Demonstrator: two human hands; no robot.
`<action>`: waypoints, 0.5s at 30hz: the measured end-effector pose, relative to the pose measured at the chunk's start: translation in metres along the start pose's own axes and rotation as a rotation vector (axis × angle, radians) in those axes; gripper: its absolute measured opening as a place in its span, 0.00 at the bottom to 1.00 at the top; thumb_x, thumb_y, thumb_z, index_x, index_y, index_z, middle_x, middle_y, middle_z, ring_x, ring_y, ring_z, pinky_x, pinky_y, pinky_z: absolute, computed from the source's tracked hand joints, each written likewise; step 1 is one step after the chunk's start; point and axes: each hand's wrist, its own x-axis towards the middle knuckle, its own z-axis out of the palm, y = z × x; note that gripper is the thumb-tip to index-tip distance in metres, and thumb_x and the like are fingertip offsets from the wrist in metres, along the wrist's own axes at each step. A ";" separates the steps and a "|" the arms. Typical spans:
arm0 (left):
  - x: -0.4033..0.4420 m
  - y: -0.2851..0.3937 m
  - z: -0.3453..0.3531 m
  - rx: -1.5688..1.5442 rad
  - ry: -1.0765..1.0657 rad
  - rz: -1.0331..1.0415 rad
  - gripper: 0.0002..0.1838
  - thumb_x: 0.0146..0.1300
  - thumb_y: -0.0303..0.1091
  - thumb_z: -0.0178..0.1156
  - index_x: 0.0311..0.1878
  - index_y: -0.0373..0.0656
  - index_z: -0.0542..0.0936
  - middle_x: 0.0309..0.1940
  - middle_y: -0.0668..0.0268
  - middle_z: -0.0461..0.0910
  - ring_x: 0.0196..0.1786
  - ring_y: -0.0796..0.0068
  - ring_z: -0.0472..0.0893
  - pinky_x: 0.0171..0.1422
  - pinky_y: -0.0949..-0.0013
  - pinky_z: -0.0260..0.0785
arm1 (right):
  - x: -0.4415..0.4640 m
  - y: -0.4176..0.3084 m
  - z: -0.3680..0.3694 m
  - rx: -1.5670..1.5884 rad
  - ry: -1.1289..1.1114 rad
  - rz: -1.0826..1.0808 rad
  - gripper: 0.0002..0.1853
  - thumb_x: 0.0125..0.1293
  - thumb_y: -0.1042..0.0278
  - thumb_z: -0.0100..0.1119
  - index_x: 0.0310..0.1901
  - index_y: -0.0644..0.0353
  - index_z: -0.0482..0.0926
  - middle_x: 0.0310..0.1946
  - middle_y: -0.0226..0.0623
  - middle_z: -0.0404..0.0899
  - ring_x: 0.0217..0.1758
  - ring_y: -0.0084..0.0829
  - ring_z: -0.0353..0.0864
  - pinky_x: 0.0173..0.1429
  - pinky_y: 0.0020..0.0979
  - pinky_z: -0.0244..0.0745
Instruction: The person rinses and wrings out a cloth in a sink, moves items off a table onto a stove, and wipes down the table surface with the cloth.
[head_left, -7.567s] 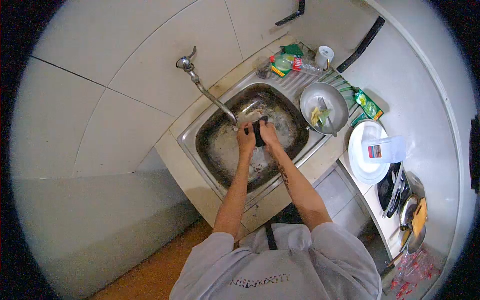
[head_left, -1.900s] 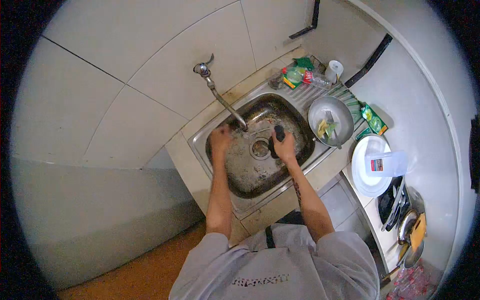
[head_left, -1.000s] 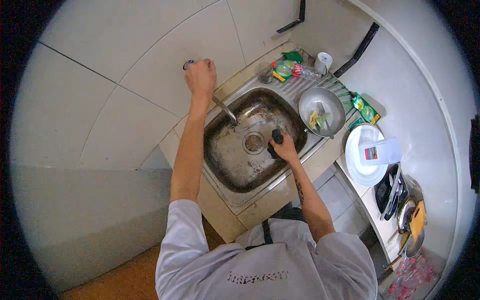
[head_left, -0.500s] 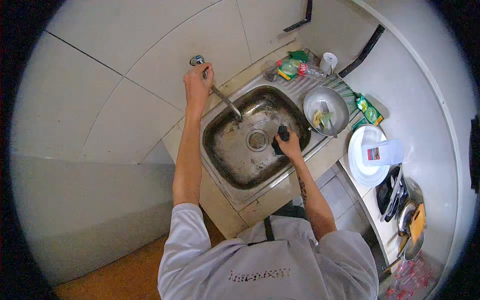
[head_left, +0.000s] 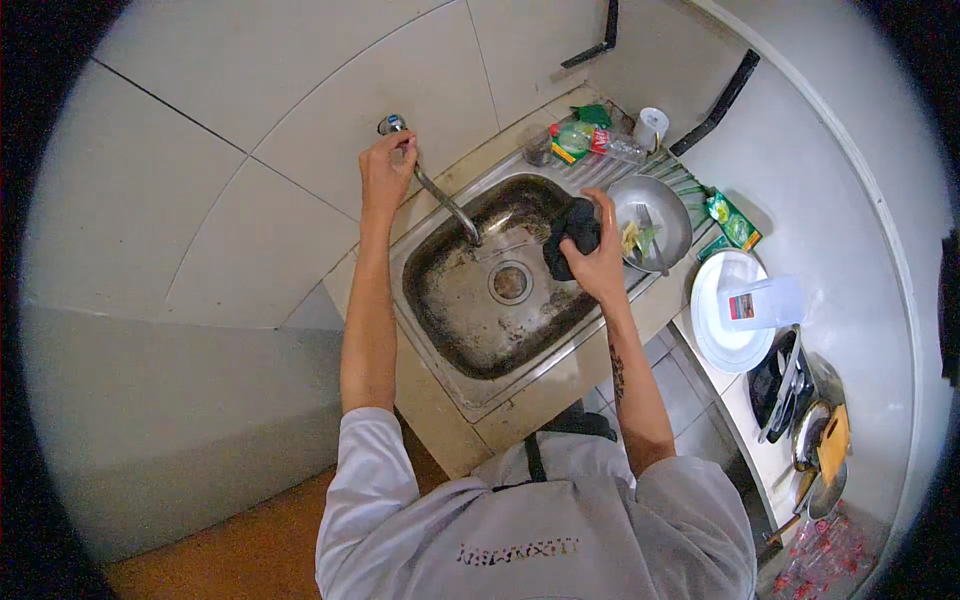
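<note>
My left hand [head_left: 387,175] is raised to the wall, its fingers closed at the metal faucet [head_left: 394,124]; the exact grip is partly hidden by the hand. From there the curved spout [head_left: 450,208] reaches over the stained steel sink [head_left: 437,345]. A crumpled black cloth [head_left: 573,240] is held in my right hand [head_left: 601,262], thumb on one side and fingers around the other. It hangs above the sink's right side, beside a round metal bowl [head_left: 675,212] with a fork and food scraps in it.
Behind the bowl, a plastic bottle [head_left: 620,146], a green scouring pad [head_left: 592,115] and a white cup [head_left: 651,126] stand on the drainboard. On the right counter are a green box [head_left: 735,220], white plates [head_left: 715,340], a clear plastic container [head_left: 770,303] and pans.
My right hand has lifted up and away from the sink's basin, and the black cloth now shows bunched and larger. My left hand has shifted slightly down at the faucet.
</note>
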 end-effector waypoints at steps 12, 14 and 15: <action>0.002 -0.005 0.001 0.001 -0.037 -0.034 0.10 0.58 0.32 0.65 0.41 0.40 0.86 0.39 0.55 0.86 0.42 0.59 0.85 0.52 0.61 0.75 | -0.017 0.012 -0.010 0.486 0.051 0.814 0.20 0.56 0.75 0.68 0.51 0.65 0.76 0.38 0.37 0.81 0.36 0.32 0.83 0.39 0.36 0.82; 0.003 -0.003 0.000 0.014 -0.044 -0.041 0.10 0.58 0.31 0.66 0.42 0.40 0.86 0.39 0.55 0.86 0.42 0.60 0.85 0.52 0.61 0.75 | -0.020 0.023 -0.008 0.428 -0.012 0.771 0.18 0.59 0.76 0.67 0.50 0.64 0.75 0.34 0.37 0.80 0.28 0.32 0.82 0.33 0.36 0.83; 0.002 -0.001 -0.002 -0.010 -0.039 -0.032 0.10 0.57 0.31 0.66 0.41 0.39 0.85 0.39 0.56 0.86 0.42 0.60 0.85 0.52 0.62 0.75 | -0.029 0.065 0.000 0.578 -0.017 0.731 0.18 0.59 0.78 0.66 0.51 0.65 0.74 0.35 0.38 0.80 0.28 0.32 0.82 0.34 0.37 0.84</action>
